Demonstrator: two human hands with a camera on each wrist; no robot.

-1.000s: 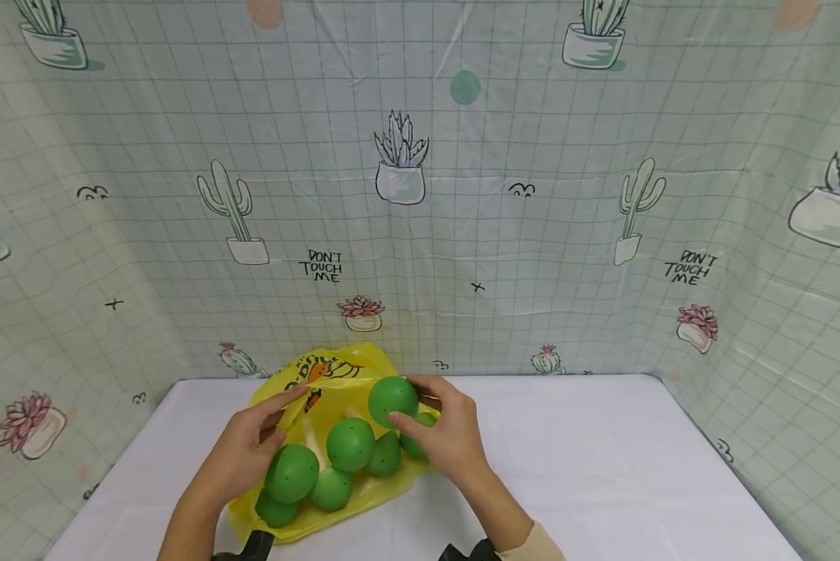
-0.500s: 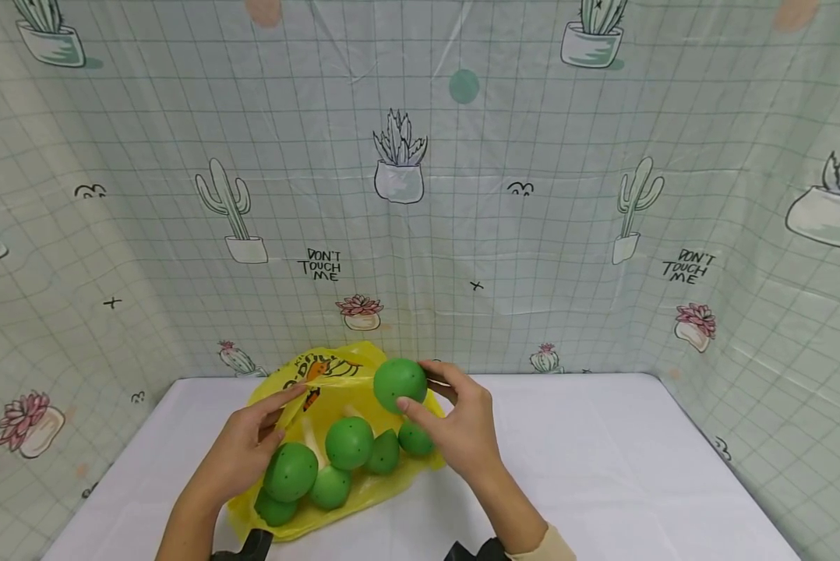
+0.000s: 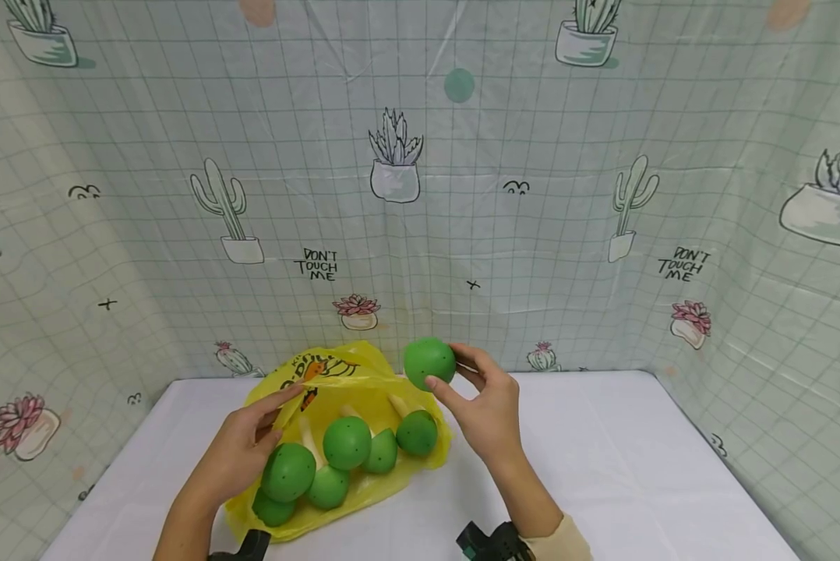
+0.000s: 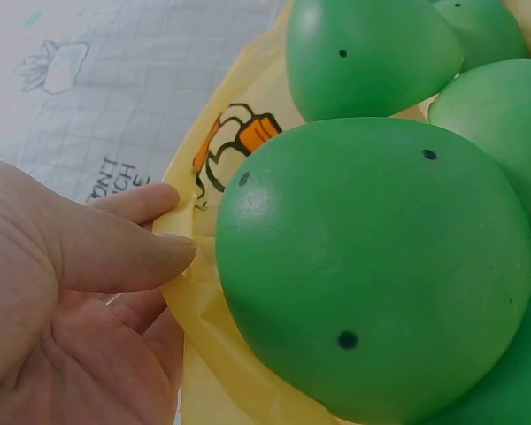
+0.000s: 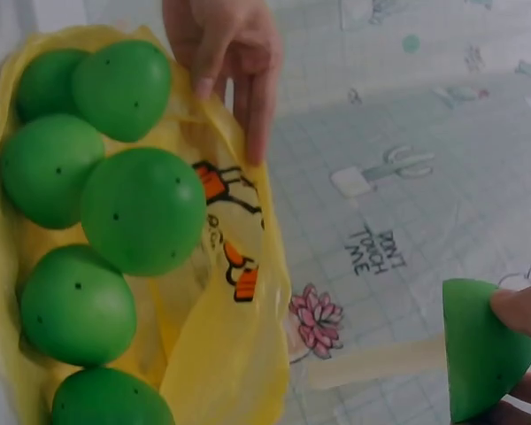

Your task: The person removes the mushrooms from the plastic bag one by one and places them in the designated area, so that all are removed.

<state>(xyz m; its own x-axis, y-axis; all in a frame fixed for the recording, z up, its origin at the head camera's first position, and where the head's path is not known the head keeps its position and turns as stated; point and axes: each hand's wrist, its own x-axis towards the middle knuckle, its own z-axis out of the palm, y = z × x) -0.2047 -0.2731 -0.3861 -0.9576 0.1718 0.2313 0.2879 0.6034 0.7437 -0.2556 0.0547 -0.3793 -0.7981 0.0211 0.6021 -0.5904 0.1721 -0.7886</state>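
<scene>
A yellow plastic bag with carrot print lies mouth-up towards the camera at the left-centre of the table. Several green toy mushrooms with black dots and pale stems are in it, their caps facing out. My left hand pinches the bag's left edge between thumb and fingers; the left wrist view shows one cap close beside the thumb. Above the bag's right rim, my right hand grips another mushroom by its cap. In the right wrist view its pale stem points away from the hand.
A white-covered table extends to the right of the bag. Behind and at both sides hangs a gridded curtain printed with cacti. Black wrist mounts show at the lower edge.
My right hand has lifted the mushroom up and to the right, out of the bag's mouth. Another mushroom below it is now fully visible. The left hand keeps its hold on the bag's edge.
</scene>
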